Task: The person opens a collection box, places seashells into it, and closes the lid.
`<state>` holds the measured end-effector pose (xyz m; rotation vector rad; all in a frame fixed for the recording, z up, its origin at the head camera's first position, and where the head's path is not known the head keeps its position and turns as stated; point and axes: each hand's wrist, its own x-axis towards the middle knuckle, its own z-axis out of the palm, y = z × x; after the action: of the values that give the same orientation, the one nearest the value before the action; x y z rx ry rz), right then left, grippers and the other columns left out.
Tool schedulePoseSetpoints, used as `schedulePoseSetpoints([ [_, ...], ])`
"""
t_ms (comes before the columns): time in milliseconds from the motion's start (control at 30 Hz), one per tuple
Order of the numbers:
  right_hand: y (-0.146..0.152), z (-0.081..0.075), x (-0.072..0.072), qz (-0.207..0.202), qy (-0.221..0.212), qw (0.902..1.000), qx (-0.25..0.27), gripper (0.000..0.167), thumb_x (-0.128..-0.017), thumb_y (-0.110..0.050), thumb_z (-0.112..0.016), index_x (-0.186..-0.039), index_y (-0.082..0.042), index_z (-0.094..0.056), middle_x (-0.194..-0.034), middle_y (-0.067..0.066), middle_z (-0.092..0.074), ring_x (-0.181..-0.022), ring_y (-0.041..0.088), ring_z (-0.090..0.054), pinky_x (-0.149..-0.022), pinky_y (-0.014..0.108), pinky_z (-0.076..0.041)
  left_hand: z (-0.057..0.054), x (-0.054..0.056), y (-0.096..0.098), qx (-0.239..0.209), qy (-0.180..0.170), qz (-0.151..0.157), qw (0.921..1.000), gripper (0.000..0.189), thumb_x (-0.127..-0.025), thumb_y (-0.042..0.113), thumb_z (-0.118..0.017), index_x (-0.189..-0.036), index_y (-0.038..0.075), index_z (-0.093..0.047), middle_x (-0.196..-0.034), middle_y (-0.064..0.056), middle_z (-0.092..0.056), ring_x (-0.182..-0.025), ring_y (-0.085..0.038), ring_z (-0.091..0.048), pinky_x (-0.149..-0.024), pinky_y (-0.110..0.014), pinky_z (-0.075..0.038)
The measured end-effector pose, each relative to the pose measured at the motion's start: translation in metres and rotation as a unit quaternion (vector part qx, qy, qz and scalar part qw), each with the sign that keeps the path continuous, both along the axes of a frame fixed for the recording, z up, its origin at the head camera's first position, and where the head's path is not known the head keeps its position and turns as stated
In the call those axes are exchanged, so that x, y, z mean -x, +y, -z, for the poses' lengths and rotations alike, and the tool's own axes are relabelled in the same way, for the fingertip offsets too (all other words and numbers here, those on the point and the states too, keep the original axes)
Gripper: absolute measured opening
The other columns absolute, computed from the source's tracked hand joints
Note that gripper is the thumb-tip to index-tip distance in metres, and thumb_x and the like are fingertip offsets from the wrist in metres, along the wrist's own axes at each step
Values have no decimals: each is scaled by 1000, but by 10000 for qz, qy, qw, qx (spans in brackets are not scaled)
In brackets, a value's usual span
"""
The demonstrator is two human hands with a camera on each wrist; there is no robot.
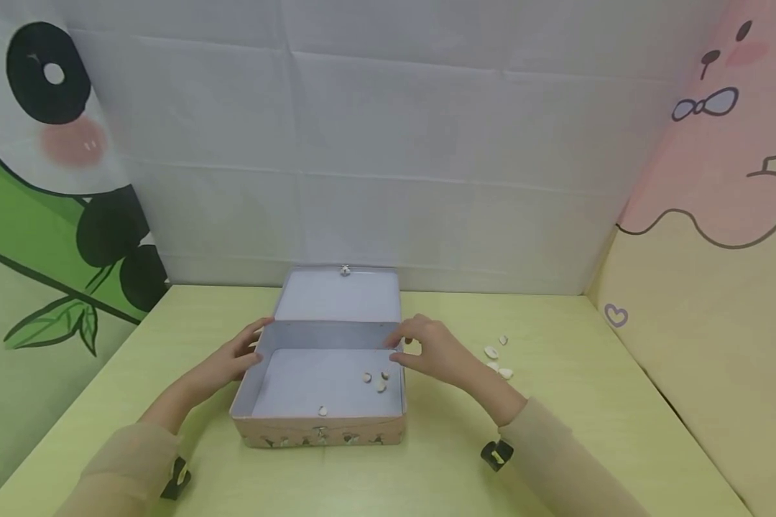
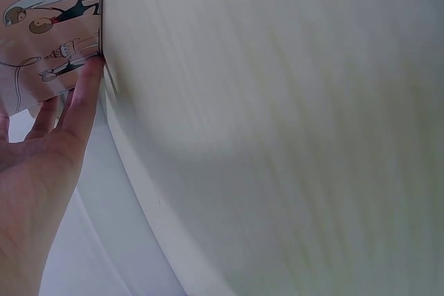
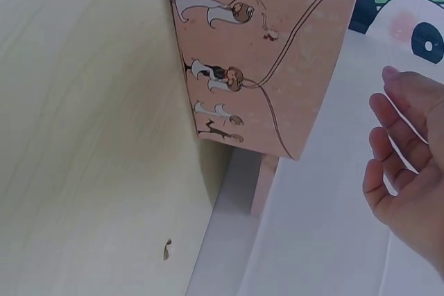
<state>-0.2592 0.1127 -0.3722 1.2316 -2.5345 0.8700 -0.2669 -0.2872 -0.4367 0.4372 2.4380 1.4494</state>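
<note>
Grip of the right hand [image 1: 430, 348] hangs loosely spread over the right wall of the box [image 1: 320, 432], apparently empty. Left hand [image 1: 229, 357] rests its fingers on the box's left side, thumb at the rim. Inside the box, three small shells [image 1: 381, 386] lie toward its right wall. At the back of the box its lid [image 1: 339, 296] is raised. More shells [image 1: 491, 352] lie well right of the box, on the tabletop [image 1: 556, 416]. Behind the box hangs a white sheet [image 1: 388, 143].
</note>
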Motion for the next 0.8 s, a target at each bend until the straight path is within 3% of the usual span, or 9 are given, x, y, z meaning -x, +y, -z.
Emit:
schedulePoseSetpoints([
  [300, 21, 7, 14, 416, 92, 9990, 93, 20, -81, -11, -74, -100, -11, -69, -96, -2, -69, -86, 20, -59, -76, 31, -49, -1, 0, -1, 14, 24, 19, 10000, 64, -100, 24, -43, -152, 29, -6, -154, -28, -6, -137, -53, -16, -96, -64, -37],
  [500, 32, 19, 23, 732, 86, 9971, 175, 22, -81, -12, -74, -102, -10, -69, -97, 0, -69, -83, 20, -59, -69, 33, -48, 3, 6, -2, -92, -15, 65, 9999, 63, -100, 23, -43, -152, 30, -7, -154, -27, -6, -137, -52, -16, -96, -63, -38],
  [600, 36, 26, 27, 884, 38, 9959, 176, 23, -81, -11, -73, -103, -10, -69, -98, 1, -69, -83, 20, -58, -69, 32, -47, 7, 7, -3, -114, -84, 31, 9999, 63, -100, 23, -43, -151, 32, -7, -155, -26, -6, -137, -51, -16, -97, -63, -37],
  [800, 47, 39, 37, 1105, -170, 9934, 246, 25, -82, -10, -72, -107, -7, -68, -100, 6, -69, -85, 26, -59, -75, 42, -49, 10, 6, -3, -85, -80, -31, 9999, 63, -100, 24, -43, -151, 33, -7, -155, -25, -5, -138, -51, -15, -97, -64, -36],
])
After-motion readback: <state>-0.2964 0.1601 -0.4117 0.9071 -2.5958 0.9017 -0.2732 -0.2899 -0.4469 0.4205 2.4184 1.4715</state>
